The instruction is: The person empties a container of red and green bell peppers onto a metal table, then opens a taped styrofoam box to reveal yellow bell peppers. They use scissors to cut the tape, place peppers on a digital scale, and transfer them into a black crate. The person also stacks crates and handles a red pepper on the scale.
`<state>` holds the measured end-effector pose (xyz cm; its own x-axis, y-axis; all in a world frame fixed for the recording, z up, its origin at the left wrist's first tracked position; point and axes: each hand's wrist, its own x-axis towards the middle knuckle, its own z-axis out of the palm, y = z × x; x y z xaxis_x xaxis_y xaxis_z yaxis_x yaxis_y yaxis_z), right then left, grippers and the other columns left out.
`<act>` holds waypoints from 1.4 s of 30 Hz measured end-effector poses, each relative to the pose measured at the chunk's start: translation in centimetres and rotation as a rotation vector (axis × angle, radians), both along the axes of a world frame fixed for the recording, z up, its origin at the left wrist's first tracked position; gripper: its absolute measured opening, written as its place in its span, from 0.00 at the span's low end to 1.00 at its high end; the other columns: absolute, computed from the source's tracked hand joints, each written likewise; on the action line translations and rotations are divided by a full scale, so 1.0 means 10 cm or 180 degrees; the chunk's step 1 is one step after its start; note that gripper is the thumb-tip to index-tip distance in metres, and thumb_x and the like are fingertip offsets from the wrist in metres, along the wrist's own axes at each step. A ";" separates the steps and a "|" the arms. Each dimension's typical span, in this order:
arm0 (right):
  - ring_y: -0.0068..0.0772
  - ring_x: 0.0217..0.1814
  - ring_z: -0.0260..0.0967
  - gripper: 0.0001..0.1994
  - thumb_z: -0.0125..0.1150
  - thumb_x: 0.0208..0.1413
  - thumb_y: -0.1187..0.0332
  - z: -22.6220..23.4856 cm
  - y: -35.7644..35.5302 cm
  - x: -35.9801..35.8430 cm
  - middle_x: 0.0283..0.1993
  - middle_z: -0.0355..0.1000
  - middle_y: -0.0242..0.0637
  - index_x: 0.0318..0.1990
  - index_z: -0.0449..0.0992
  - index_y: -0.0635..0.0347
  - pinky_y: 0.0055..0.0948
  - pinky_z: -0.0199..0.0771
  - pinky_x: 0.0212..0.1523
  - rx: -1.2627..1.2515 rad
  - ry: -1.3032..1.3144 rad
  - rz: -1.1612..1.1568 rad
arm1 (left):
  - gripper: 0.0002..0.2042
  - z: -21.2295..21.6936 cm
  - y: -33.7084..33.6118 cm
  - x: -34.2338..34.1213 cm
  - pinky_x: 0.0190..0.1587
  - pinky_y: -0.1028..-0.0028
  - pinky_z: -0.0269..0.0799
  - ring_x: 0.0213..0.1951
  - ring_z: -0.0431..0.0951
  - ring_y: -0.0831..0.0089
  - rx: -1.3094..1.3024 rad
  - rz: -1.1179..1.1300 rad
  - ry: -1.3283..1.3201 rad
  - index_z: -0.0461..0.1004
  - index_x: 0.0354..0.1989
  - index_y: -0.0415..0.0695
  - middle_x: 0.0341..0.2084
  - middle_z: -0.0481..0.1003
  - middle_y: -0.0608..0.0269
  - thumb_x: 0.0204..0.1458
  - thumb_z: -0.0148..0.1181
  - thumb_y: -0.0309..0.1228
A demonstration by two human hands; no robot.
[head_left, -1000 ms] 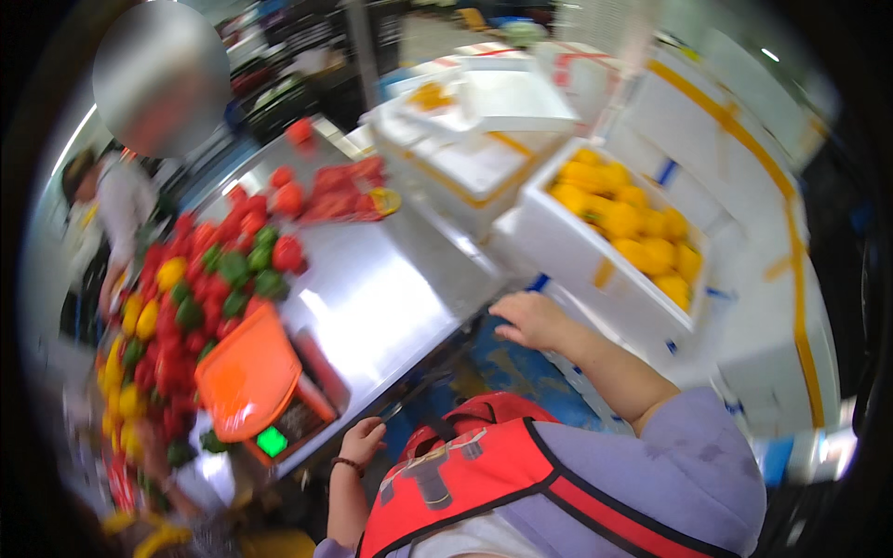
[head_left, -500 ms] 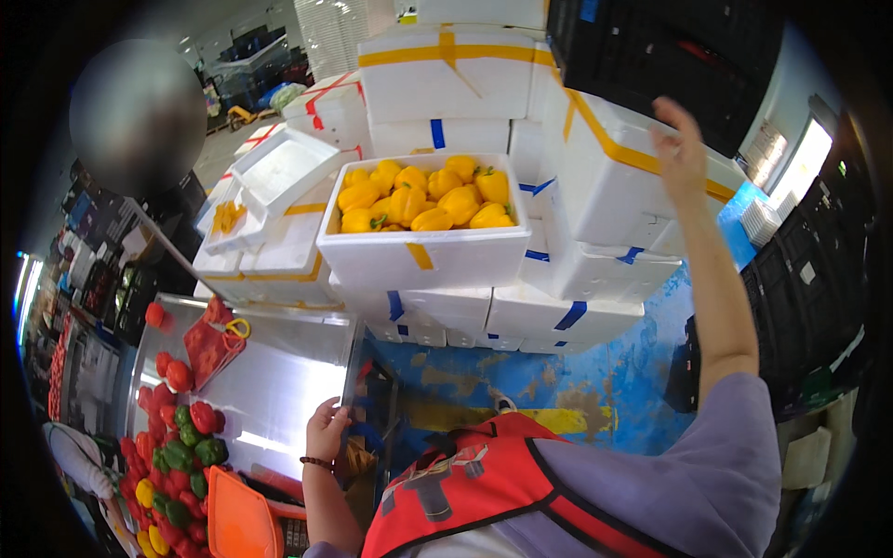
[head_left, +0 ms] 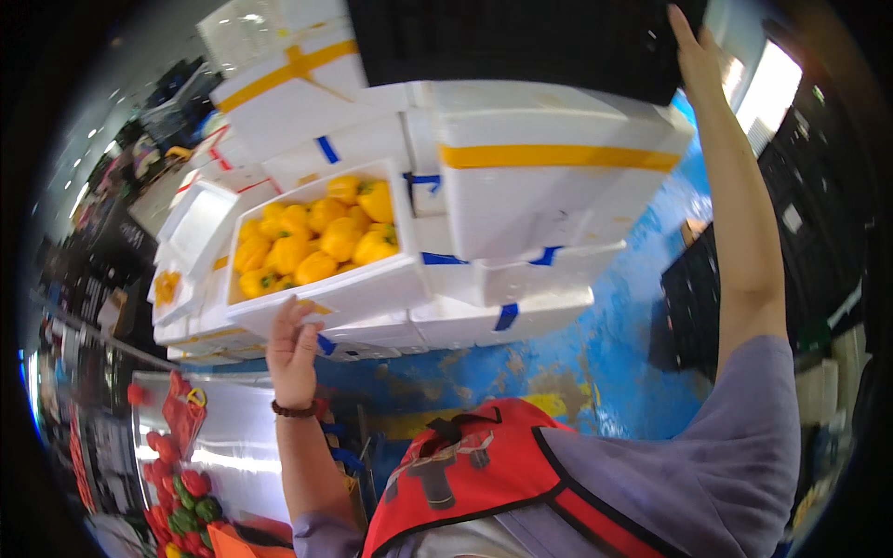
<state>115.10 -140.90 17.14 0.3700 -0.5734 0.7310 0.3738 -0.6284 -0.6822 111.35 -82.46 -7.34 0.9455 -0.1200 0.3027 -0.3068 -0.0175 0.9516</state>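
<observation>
My right hand (head_left: 696, 48) is raised to the upper edge of the view, against the right side of a large black plastic crate (head_left: 521, 46). Its visible fingers are stretched out along the crate's edge; I cannot tell how firmly they touch. The crate sits on a white foam box (head_left: 558, 126) banded with yellow tape. My left hand (head_left: 293, 353), with a beaded bracelet at the wrist, is lifted with its fingers apart and nothing in it. It is in front of an open white foam box (head_left: 391, 284) filled with yellow bell peppers (head_left: 316, 232).
Lower left is a metal table (head_left: 242, 437) with red and green bell peppers (head_left: 186, 498), a red net bag (head_left: 183, 418) and an orange tray (head_left: 237, 542). Stacked black crates (head_left: 707, 307) stand at the right. The floor (head_left: 614, 325) is painted blue.
My view has turned right. My right hand has gone up from below the black crate to its side. My left hand has left the table's edge and risen toward the box of yellow peppers.
</observation>
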 end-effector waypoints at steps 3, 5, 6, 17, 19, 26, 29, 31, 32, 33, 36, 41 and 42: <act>0.47 0.49 0.71 0.33 0.54 0.53 0.43 0.05 0.51 0.07 0.44 0.74 0.54 0.49 0.72 0.71 0.38 0.68 0.50 -0.0729 0.0379 -0.0630 | 0.23 0.21 -0.44 0.18 0.48 0.76 0.68 0.45 0.73 0.73 0.0284 -0.0157 -0.0584 0.60 0.61 0.40 0.52 0.69 0.56 0.56 0.54 0.26; 0.52 0.49 0.71 0.34 0.54 0.52 0.42 0.18 0.35 -0.14 0.43 0.73 0.57 0.48 0.72 0.71 0.40 0.68 0.50 -0.1187 0.0736 -0.1377 | 0.23 0.35 -0.88 0.37 0.49 0.75 0.67 0.49 0.71 0.70 0.0467 -0.0373 -0.1244 0.59 0.60 0.38 0.55 0.67 0.52 0.56 0.53 0.25; 0.52 0.48 0.71 0.33 0.53 0.52 0.42 0.10 0.28 -0.22 0.43 0.73 0.57 0.47 0.73 0.70 0.41 0.69 0.49 -0.1064 0.0801 -0.1372 | 0.23 0.43 -1.11 0.47 0.49 0.75 0.67 0.51 0.70 0.69 0.0577 -0.0442 -0.1779 0.59 0.60 0.37 0.55 0.66 0.50 0.56 0.53 0.25; 0.50 0.40 0.73 0.33 0.53 0.55 0.44 0.14 -0.47 -0.42 0.34 0.74 0.55 0.38 0.74 0.76 0.40 0.71 0.44 -0.2167 0.1070 -0.0269 | 0.26 1.20 -2.95 0.47 0.65 0.60 0.51 0.62 0.60 0.55 0.1286 0.0315 -0.4046 0.57 0.61 0.35 0.61 0.59 0.43 0.56 0.54 0.31; 0.48 0.37 0.72 0.29 0.54 0.56 0.48 0.11 -0.64 -0.38 0.31 0.73 0.53 0.37 0.73 0.76 0.41 0.71 0.42 -0.2255 0.0671 0.0277 | 0.28 1.31 -3.19 0.47 0.65 0.60 0.51 0.63 0.60 0.56 0.1367 0.0517 -0.3924 0.56 0.62 0.38 0.62 0.58 0.47 0.55 0.55 0.37; 0.29 0.30 0.69 0.25 0.47 0.60 0.47 -0.36 -2.17 0.49 0.26 0.71 0.39 0.30 0.72 0.64 0.27 0.68 0.34 -0.1109 0.1245 0.1970 | 0.36 1.65 -3.85 0.37 0.65 0.57 0.46 0.66 0.53 0.56 0.1972 0.1020 -0.3236 0.51 0.66 0.44 0.65 0.53 0.50 0.51 0.55 0.45; 0.23 0.25 0.67 0.21 0.50 0.60 0.50 -0.23 -2.81 1.15 0.23 0.68 0.33 0.28 0.71 0.62 0.23 0.66 0.27 -0.0596 0.1169 0.1925 | 0.47 1.77 -3.99 0.43 0.65 0.53 0.43 0.68 0.48 0.55 0.1702 0.0741 -0.2485 0.44 0.68 0.45 0.67 0.48 0.51 0.45 0.59 0.56; 0.23 0.24 0.66 0.20 0.52 0.59 0.50 -0.27 -3.06 1.44 0.23 0.69 0.32 0.30 0.71 0.61 0.23 0.66 0.25 -0.0182 0.1230 0.1978 | 0.51 1.80 -4.13 0.33 0.65 0.51 0.43 0.68 0.47 0.53 0.1779 0.0809 -0.2290 0.43 0.69 0.45 0.67 0.46 0.50 0.41 0.59 0.62; 0.23 0.24 0.67 0.20 0.52 0.59 0.50 -0.30 -3.19 1.59 0.23 0.69 0.32 0.31 0.71 0.61 0.23 0.65 0.25 -0.0116 0.1235 0.2002 | 0.53 1.83 -4.28 0.27 0.64 0.50 0.44 0.68 0.46 0.52 0.1766 0.0879 -0.2199 0.42 0.69 0.45 0.67 0.46 0.49 0.40 0.59 0.64; 0.24 0.24 0.67 0.20 0.52 0.59 0.49 -0.31 -3.26 1.69 0.24 0.70 0.33 0.33 0.71 0.61 0.23 0.66 0.26 0.0121 0.1327 0.2042 | 0.57 1.84 -4.40 0.25 0.64 0.49 0.44 0.68 0.46 0.51 0.1814 0.1007 -0.2114 0.39 0.69 0.46 0.67 0.45 0.48 0.36 0.60 0.67; 0.24 0.25 0.68 0.20 0.52 0.58 0.49 -0.30 -3.45 2.11 0.24 0.70 0.32 0.33 0.71 0.61 0.23 0.66 0.26 0.0041 0.1508 0.1915 | 0.60 1.78 -4.61 0.25 0.64 0.48 0.45 0.68 0.46 0.50 0.1969 0.1245 -0.2147 0.37 0.69 0.46 0.67 0.44 0.47 0.33 0.60 0.70; 0.23 0.24 0.68 0.17 0.56 0.55 0.48 -0.10 -3.34 2.83 0.23 0.68 0.30 0.31 0.70 0.52 0.27 0.66 0.23 0.0354 0.1253 0.1935 | 0.62 1.76 -4.63 0.18 0.65 0.50 0.46 0.67 0.47 0.49 0.2024 0.1614 -0.2151 0.36 0.69 0.42 0.67 0.44 0.46 0.33 0.60 0.69; 0.24 0.24 0.67 0.18 0.59 0.52 0.47 -0.09 -3.44 3.13 0.24 0.69 0.30 0.30 0.70 0.52 0.27 0.65 0.22 0.0627 0.1011 0.2043 | 0.61 1.73 -4.62 0.13 0.65 0.51 0.47 0.67 0.47 0.49 0.2070 0.1712 -0.2097 0.35 0.69 0.41 0.67 0.43 0.46 0.34 0.59 0.69</act>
